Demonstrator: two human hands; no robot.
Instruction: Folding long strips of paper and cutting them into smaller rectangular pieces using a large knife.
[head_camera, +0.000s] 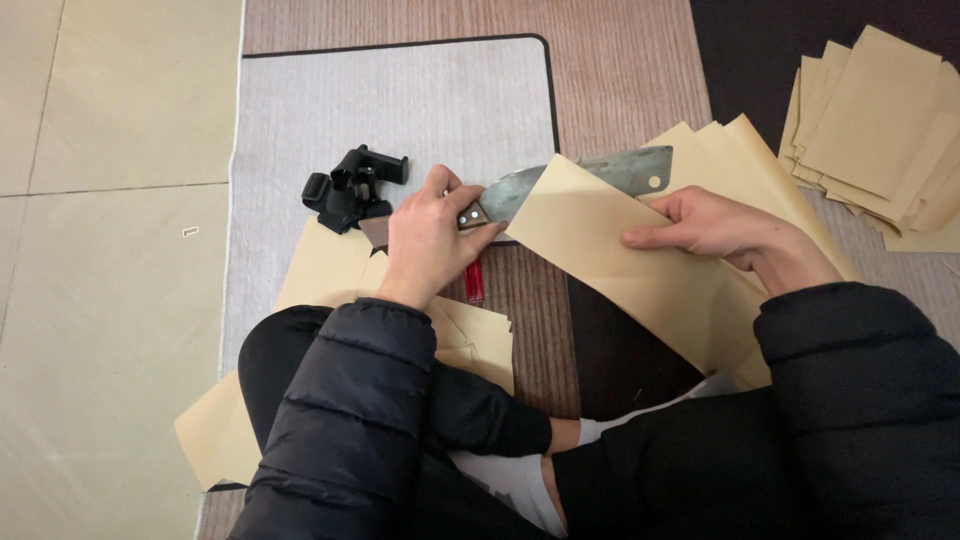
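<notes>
My left hand (432, 236) grips the wooden handle of a big cleaver (600, 170) whose blade lies inside the fold of a tan paper sheet (640, 270). My right hand (720, 232) presses down on that folded sheet, fingers flat near the blade's far end. More tan sheets (745, 150) lie under it. Both arms wear dark padded sleeves.
A black plastic clamp-like object (352, 188) sits on the grey mat (400, 100) left of my left hand. A red thing (474, 283) pokes out below that hand. A stack of cut tan sheets (880, 130) lies at the far right; other sheets (330, 275) lie by my knee.
</notes>
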